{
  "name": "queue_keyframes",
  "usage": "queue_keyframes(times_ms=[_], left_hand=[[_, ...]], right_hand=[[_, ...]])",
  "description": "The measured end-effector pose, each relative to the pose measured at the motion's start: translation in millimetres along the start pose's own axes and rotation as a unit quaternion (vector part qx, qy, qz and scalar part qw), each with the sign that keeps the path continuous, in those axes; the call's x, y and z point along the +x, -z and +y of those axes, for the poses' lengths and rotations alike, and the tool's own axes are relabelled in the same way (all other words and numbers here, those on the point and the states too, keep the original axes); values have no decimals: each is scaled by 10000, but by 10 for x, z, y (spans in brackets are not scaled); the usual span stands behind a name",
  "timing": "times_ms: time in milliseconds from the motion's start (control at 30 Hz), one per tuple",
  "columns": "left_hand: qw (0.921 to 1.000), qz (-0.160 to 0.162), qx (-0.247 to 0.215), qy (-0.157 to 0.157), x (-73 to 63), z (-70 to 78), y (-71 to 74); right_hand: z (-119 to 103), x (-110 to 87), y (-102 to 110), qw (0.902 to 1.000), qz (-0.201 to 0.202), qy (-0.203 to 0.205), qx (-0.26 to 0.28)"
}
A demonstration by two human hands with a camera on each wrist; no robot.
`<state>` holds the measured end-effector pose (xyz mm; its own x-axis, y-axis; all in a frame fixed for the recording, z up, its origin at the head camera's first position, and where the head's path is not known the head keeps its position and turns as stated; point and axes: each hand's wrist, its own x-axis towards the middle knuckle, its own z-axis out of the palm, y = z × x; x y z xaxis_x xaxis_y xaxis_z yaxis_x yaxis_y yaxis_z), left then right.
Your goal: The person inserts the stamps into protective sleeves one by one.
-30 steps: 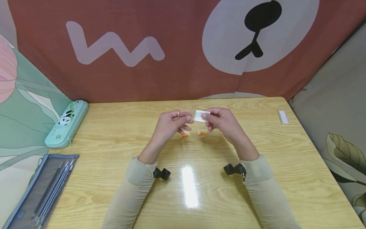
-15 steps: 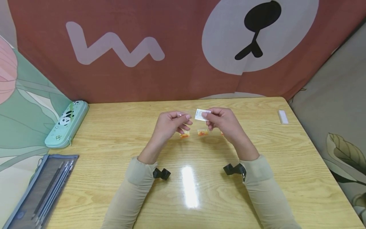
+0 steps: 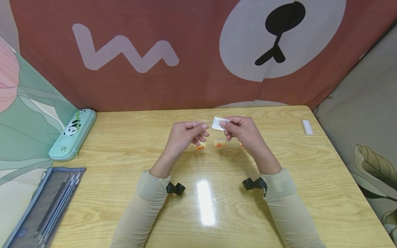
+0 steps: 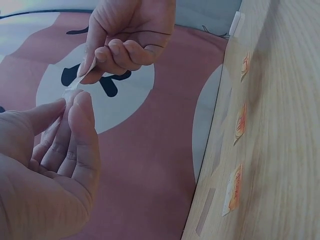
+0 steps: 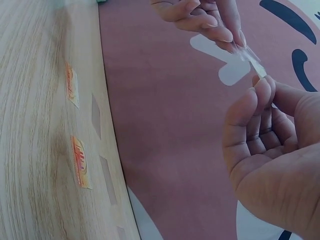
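Note:
My right hand (image 3: 243, 132) pinches a small white card (image 3: 218, 123) with faint print between thumb and fingers. Facing it, my left hand (image 3: 190, 132) has thumb and forefinger pinched on a small clear plastic piece (image 4: 71, 91), whose exact shape is hard to make out. In the right wrist view the clear piece (image 5: 243, 54) meets or overlaps the card's edge (image 5: 258, 68). Below the hands, on the table, lie small orange-and-yellow cards: a left one (image 3: 200, 146) partly behind my left fingers, a middle one (image 3: 220, 143), and a right one (image 3: 241, 144) mostly covered by my right hand.
Faint greyish rectangles (image 5: 107, 180) show on the table near its back edge. A white block (image 3: 307, 127) lies at the back right. On the left are a mint panda pencil case (image 3: 72, 134) and a mesh pouch (image 3: 59, 203) of pencils. A red printed cloth (image 3: 139, 89) hangs behind.
The white card has tilted and shifted slightly up and right, widening the small gap to my left fingertips. Both arms stay nearly in place.

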<state>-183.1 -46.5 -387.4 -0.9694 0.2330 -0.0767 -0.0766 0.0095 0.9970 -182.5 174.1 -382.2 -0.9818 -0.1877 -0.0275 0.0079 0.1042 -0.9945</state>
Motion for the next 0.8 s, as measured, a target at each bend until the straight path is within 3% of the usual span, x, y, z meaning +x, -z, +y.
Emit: queue_keyframes(times_ms=[467, 800], left_hand=[[10000, 25, -20, 51, -1, 8, -3], [9999, 124, -67, 40, -2, 5, -4]], right_hand=[[18, 13, -15, 9997, 180, 14, -145], [11, 5, -49, 9996, 226, 75, 150]])
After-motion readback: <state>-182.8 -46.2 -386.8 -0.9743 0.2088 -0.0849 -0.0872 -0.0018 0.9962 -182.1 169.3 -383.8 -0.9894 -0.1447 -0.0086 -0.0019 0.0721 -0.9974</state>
